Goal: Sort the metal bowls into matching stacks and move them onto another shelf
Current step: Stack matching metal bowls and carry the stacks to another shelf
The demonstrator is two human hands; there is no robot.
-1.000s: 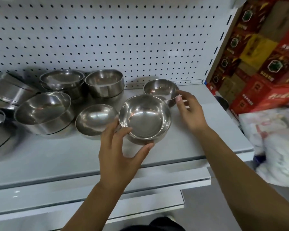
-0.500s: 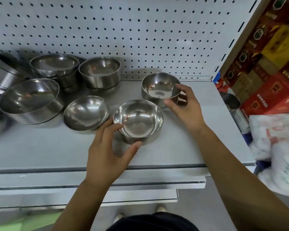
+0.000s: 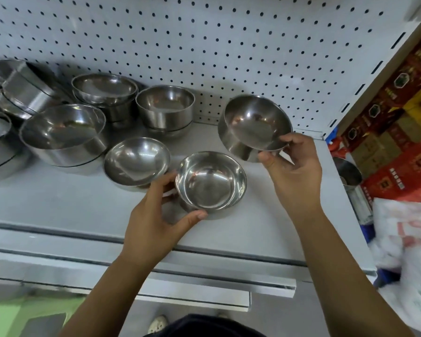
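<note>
Now off the shelf (image 3: 58, 203), one tilted bowl (image 3: 253, 122) in right hand (image 3: 297, 176) fingers; second bowl (image 3: 210, 182) in left hand (image 3: 153, 222) fingers

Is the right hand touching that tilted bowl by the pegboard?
Touching. The head view shows the right hand gripping the tilted bowl at its near rim.

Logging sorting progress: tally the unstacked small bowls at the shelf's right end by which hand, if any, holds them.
Held by the right hand, the tilted bowl: 1
Held by the left hand, the front bowl: 1
In neither hand, the rounded bowl: 1
Total: 3
</note>
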